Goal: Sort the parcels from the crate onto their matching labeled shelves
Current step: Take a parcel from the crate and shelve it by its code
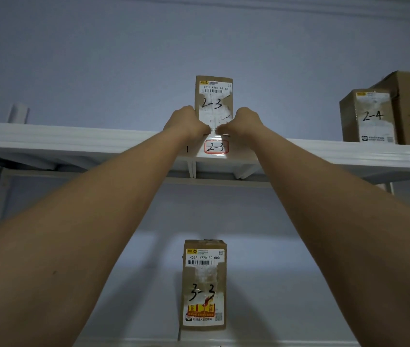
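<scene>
A parcel marked 2-3 (pixel 213 101) stands upright on the upper shelf (pixel 73 142), directly above the shelf label 2-3 (pixel 216 147) on the shelf's front edge. The left hand (pixel 186 123) touches the parcel's lower left side and the right hand (pixel 245 122) its lower right side. Far to the right on the same shelf stand two parcels marked 2-4 (pixel 371 116), side by side and touching. On the lower shelf (pixel 286 340), below the label, a parcel marked 3-3 (pixel 204 284) stands upright.
</scene>
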The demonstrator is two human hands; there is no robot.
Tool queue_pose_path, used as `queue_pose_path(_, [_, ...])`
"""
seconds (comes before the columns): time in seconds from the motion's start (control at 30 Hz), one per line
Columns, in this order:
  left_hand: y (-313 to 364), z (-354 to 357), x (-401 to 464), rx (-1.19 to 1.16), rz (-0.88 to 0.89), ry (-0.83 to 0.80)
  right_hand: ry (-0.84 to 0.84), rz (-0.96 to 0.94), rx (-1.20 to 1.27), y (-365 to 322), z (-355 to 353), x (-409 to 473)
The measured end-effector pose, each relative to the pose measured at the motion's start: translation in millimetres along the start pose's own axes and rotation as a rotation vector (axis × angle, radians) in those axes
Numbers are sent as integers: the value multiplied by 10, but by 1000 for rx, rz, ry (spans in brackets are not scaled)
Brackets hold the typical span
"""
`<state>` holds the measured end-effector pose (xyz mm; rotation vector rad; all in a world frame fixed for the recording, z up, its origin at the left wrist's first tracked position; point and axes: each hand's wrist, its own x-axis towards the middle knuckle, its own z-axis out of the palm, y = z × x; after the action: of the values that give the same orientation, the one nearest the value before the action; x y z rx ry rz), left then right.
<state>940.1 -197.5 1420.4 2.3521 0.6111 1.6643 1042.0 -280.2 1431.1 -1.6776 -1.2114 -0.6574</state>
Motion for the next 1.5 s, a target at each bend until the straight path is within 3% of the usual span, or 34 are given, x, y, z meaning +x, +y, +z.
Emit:
queue_pose_path(0.1, [-60,-34,-110,-108,42,48,201,-58,38,59,30,-73])
queue_pose_path(0.2, [-210,-147,-210,-169,79,208,389,-135,38,95,112,-164])
queue_pose_path(0.37, [-523,-461,-450,-155,81,326,429,-226,116,-188,378,-366])
queue_pose_path(0.47, [-789,-731,-655,-102,6,293,292,-268,220,-501,664,-536])
queue_pose_path(0.67, [-1623,-1531,-1348,86,-211,144,-180,-264,342,-1309,1560,-1102])
queue_pose_path(0.9, [-2586,-2874,-2517,290,-538,133,-611,-259,435,-2494,2709,-2260])
queue_pose_path(1.17, [-3448,-4191,-4018,435,-876,150,-963,-308,438,-3676,3731,-3730])
queue_pose_path(1.5, [-4203,-5359,-5936,528,-1296,207,-1303,-354,436,-4406,4951,-5120])
